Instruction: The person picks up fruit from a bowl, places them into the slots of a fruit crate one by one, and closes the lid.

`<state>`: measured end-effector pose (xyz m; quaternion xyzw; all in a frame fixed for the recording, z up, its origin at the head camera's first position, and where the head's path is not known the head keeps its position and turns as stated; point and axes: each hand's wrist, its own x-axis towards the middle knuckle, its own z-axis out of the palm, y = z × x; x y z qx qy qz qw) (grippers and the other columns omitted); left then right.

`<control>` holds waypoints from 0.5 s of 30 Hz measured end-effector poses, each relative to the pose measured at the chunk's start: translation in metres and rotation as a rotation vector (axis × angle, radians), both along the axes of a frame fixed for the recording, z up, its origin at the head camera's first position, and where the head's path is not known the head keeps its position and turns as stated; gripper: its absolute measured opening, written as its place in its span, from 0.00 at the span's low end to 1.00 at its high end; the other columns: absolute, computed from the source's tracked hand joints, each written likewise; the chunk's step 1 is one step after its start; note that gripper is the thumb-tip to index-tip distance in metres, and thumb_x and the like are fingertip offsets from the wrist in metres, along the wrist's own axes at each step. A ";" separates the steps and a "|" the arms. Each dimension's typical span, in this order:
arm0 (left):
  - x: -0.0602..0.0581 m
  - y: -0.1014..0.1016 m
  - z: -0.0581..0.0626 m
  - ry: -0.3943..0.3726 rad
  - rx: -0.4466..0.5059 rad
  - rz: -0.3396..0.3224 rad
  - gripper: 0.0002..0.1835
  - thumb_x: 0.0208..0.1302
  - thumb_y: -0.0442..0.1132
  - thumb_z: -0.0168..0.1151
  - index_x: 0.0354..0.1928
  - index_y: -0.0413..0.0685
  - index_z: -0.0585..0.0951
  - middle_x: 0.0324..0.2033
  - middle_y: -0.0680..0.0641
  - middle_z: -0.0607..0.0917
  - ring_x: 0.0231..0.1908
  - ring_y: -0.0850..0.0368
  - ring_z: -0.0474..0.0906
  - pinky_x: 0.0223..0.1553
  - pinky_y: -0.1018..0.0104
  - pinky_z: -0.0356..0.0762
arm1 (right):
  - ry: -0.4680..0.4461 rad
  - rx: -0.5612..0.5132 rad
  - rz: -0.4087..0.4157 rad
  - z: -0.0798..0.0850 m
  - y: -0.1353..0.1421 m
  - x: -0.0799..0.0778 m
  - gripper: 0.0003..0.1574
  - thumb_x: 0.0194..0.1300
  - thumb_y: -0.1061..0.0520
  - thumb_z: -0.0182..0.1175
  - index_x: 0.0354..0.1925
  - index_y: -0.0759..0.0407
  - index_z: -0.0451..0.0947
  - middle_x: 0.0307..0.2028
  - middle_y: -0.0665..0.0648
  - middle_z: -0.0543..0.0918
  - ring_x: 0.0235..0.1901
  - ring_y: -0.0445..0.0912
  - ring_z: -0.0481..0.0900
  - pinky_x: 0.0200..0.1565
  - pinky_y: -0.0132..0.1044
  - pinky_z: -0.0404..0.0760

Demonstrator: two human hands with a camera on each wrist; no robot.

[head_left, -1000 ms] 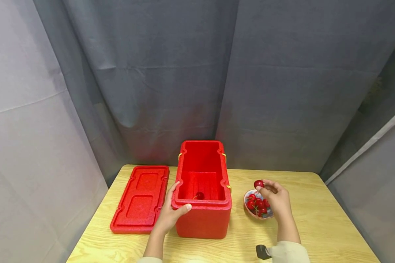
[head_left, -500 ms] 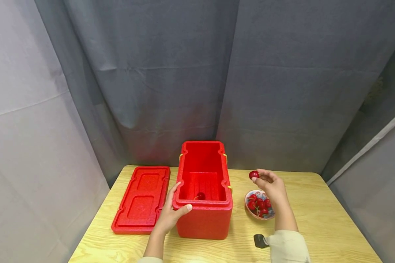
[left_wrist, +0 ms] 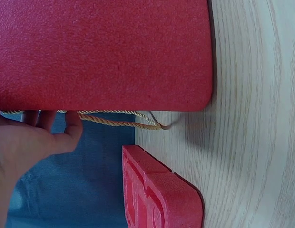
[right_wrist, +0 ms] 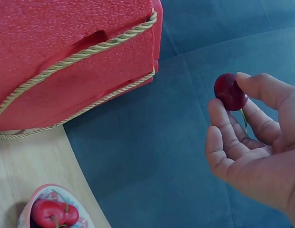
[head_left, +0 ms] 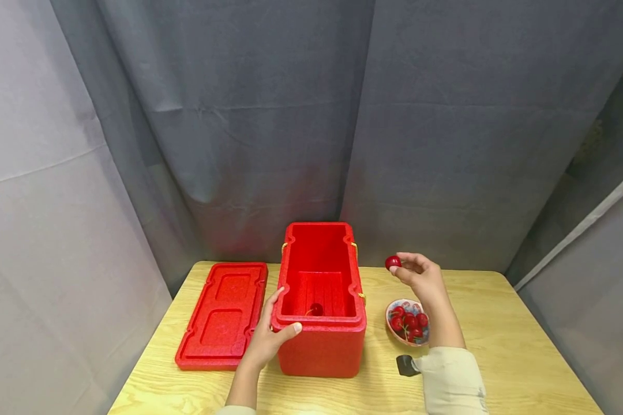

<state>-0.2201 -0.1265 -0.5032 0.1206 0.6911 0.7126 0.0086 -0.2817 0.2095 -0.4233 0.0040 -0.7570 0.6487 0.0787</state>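
My left hand grips the near left corner of a tall red foam box, thumb on the front face and fingers along the side. The box is open at the top, and one dark red cherry with a stem lies on its floor. Between thumb and fingertips my right hand pinches another cherry, its green stem hanging toward the palm. That hand is raised to the right of the box, above and beyond a small patterned bowl holding several cherries.
A red lid lies flat on the wooden table, left of the box. Yellow twisted rope runs along the box's sides. Grey curtains hang behind and at both sides. A small black piece sticks out beside the right sleeve.
My right hand has risen from over the bowl, moving away from me and slightly left with the cherry. The left hand stays on the box corner.
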 end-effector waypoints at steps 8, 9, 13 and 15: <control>-0.002 -0.001 -0.004 0.029 -0.007 -0.002 0.44 0.53 0.39 0.68 0.69 0.65 0.56 0.66 0.48 0.57 0.61 0.42 0.59 0.50 0.57 0.72 | 0.041 0.036 0.056 0.010 -0.010 -0.005 0.29 0.59 0.58 0.64 0.57 0.67 0.70 0.42 0.62 0.77 0.38 0.40 0.76 0.40 0.29 0.76; -0.001 -0.001 -0.001 0.026 -0.009 -0.003 0.44 0.53 0.38 0.68 0.69 0.64 0.55 0.66 0.47 0.56 0.61 0.42 0.59 0.49 0.57 0.72 | 0.044 0.037 0.061 0.011 -0.011 -0.006 0.29 0.59 0.58 0.64 0.57 0.67 0.70 0.43 0.63 0.77 0.37 0.40 0.76 0.40 0.30 0.76; 0.006 0.000 0.013 0.020 -0.015 -0.016 0.45 0.53 0.37 0.67 0.70 0.56 0.53 0.66 0.43 0.56 0.61 0.40 0.59 0.50 0.57 0.72 | 0.050 0.043 0.075 0.015 -0.015 -0.011 0.29 0.58 0.57 0.65 0.56 0.67 0.71 0.43 0.64 0.78 0.37 0.41 0.77 0.40 0.30 0.77; 0.009 0.001 0.020 0.014 -0.021 -0.019 0.46 0.54 0.37 0.66 0.71 0.53 0.51 0.66 0.42 0.56 0.61 0.38 0.58 0.50 0.57 0.72 | 0.055 0.053 0.082 0.018 -0.018 -0.013 0.29 0.58 0.57 0.65 0.55 0.66 0.72 0.43 0.63 0.78 0.37 0.41 0.77 0.40 0.30 0.77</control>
